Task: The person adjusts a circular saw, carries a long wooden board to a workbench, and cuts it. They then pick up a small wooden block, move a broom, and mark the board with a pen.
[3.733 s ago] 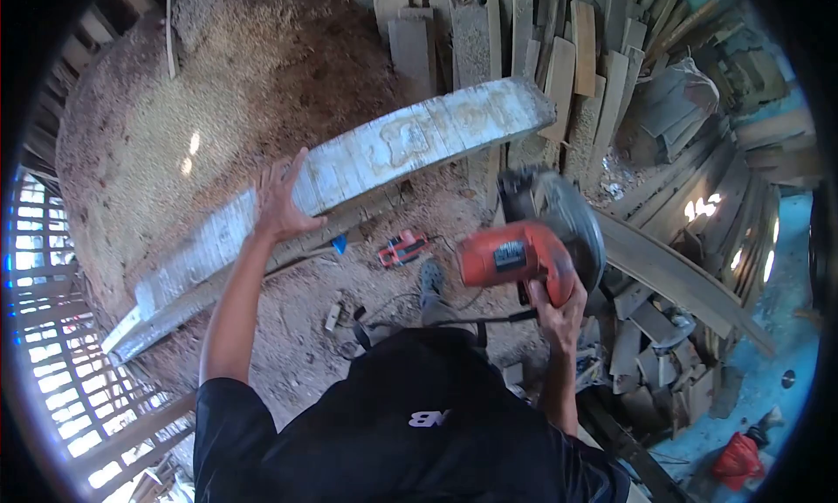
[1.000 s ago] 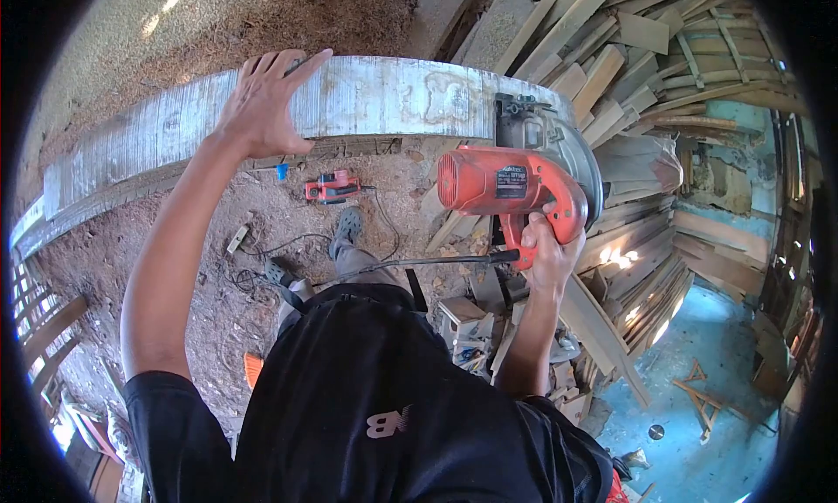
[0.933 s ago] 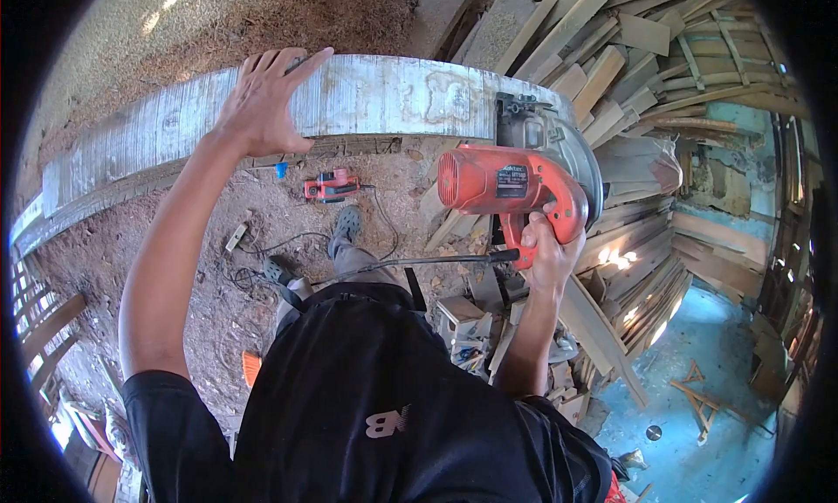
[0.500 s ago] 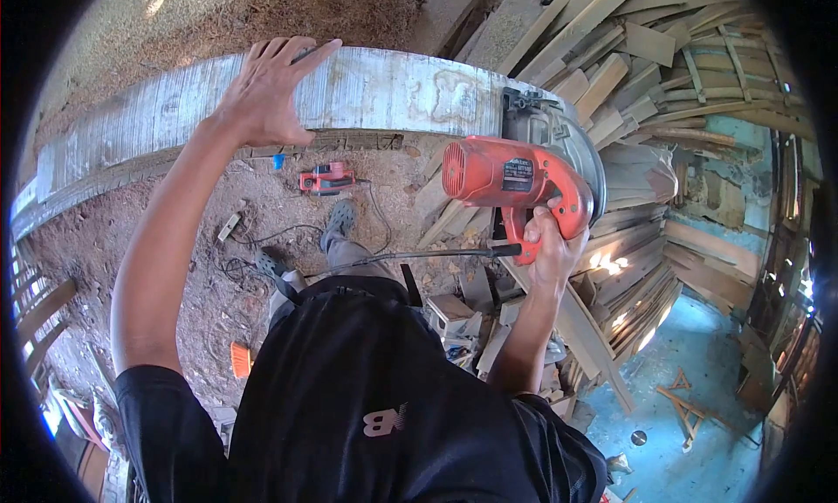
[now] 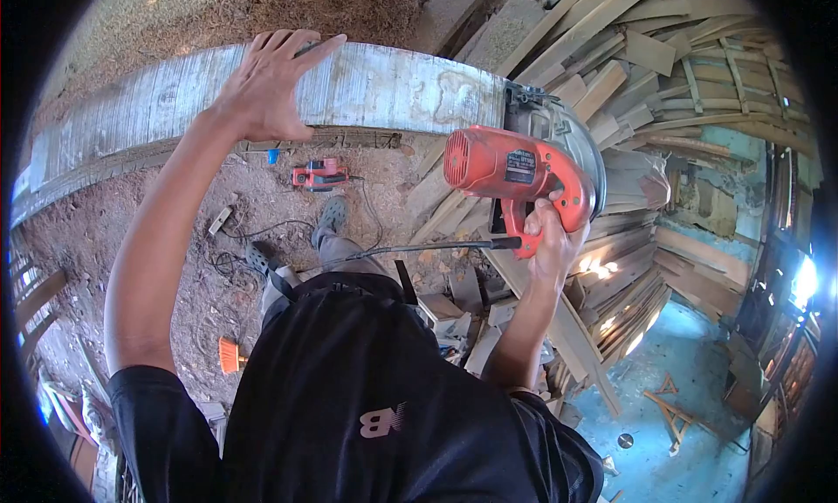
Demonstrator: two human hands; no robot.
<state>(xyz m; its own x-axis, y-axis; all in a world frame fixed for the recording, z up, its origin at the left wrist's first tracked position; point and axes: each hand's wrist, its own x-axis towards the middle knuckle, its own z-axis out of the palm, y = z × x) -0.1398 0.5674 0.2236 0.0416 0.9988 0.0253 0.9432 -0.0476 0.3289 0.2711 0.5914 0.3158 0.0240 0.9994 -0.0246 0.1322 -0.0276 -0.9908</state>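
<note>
Across the wide whitish wooden plank lies my left hand, with the fingers spread over its far edge and the thumb by the near edge. My right hand is wrapped around the rear handle of a red circular saw. The saw sits at the plank's right end, with its grey base and blade guard over the wood. Its blade is hidden from view. A black power cord runs left from the handle past my body.
On the dirt floor are a red power planer, a power strip with cables, and an orange brush. Stacked boards crowd the right side. Beyond them lies a blue floor with wooden pieces.
The view has shifted slightly. My left hand stays on the plank, and my right hand keeps its hold on the saw, which remains at the plank's right end.
</note>
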